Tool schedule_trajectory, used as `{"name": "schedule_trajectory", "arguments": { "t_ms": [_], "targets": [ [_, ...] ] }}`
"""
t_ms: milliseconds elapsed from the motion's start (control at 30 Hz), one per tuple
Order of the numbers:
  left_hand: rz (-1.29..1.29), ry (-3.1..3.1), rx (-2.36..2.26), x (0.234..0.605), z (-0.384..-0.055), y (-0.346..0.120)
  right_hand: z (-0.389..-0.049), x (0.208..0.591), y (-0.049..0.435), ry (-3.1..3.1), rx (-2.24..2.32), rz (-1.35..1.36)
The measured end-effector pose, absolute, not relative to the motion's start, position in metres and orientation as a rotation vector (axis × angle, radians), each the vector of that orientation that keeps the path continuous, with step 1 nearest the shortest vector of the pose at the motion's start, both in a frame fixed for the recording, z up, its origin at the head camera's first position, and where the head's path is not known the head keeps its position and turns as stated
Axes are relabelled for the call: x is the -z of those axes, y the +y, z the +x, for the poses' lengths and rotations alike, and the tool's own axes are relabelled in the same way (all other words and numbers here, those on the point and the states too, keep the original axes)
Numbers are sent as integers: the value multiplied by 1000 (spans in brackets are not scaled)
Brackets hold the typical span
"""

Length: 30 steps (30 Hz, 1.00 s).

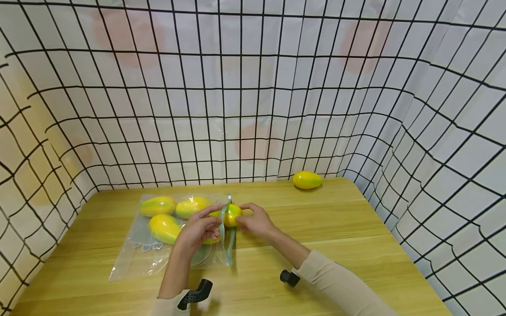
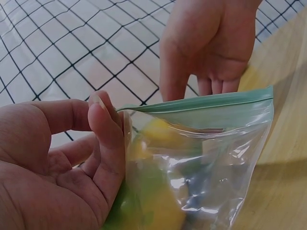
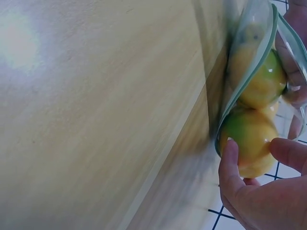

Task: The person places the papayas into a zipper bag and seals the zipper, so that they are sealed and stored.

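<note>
A clear zip bag [image 1: 124,263] with a green zip strip lies on the wooden table, its mouth facing right. Several yellow-green mangoes lie inside, such as the mango [image 1: 164,228] left of my left hand [image 1: 193,235]. That hand pinches the bag's edge by the green strip [image 2: 201,103], holding the mouth apart. With thumb and fingers, my right hand [image 1: 258,221] holds another mango [image 3: 247,139] at the bag's mouth, partly between the strips. In the right wrist view, a bagged mango [image 3: 264,84] sits right beside it.
One loose mango [image 1: 307,180] lies at the table's back right edge. Black wire mesh [image 1: 253,118] over white sheeting stands along the back and both sides. The wooden table top [image 1: 324,219] extends to the right of the bag.
</note>
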<state>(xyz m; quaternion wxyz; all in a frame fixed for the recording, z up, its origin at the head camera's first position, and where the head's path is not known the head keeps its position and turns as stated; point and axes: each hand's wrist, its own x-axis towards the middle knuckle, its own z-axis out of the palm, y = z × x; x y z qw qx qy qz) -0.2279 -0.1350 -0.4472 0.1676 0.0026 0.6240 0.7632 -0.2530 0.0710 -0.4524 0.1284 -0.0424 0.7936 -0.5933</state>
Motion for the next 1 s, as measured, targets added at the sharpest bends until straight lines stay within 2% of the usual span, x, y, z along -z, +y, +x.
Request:
{"name": "schedule_trajectory", "arguments": {
  "t_ms": [1000],
  "targets": [
    [77, 1777, -2152, 447, -227, -137, -256, 452, 62, 2253, 1750, -69]
  ]
}}
